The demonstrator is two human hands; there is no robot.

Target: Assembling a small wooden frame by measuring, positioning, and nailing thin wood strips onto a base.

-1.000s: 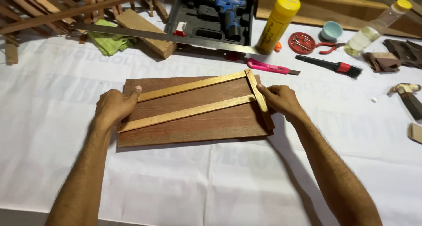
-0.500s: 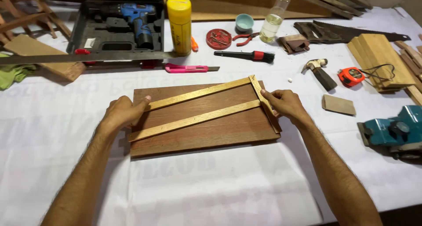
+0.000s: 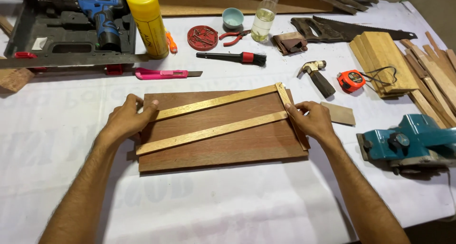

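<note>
Three pale wooden strips (image 3: 216, 117) lie on a dark brown board (image 3: 223, 149) at the middle of a white-covered workbench (image 3: 228, 206): two long strips slant across the board, and a shorter one runs down its right edge, meeting their right ends. The person's left hand (image 3: 124, 120) rests palm-down at the board's left edge, fingers curled loosely, thumb pressed to the end of the upper strip. The right hand (image 3: 309, 122) lies flat over the short strip, fingertips pinning the joint where the lower long strip meets it; neither hand is closed around anything. Both forearms reach in from the bottom of the frame, angled inward. Just right of the right hand sits a small brown block (image 3: 337, 113). Behind the board lie a pink utility knife (image 3: 164, 74), a black brush (image 3: 232, 58), a hammer (image 3: 316, 75) and an orange tape measure (image 3: 350, 80). Farther back stand a yellow can (image 3: 147, 22), a blue drill (image 3: 97, 16) in its open case, a clear bottle (image 3: 265, 16) and a handsaw (image 3: 351, 30). A teal power planer (image 3: 411, 142) sits at the right edge.
</note>
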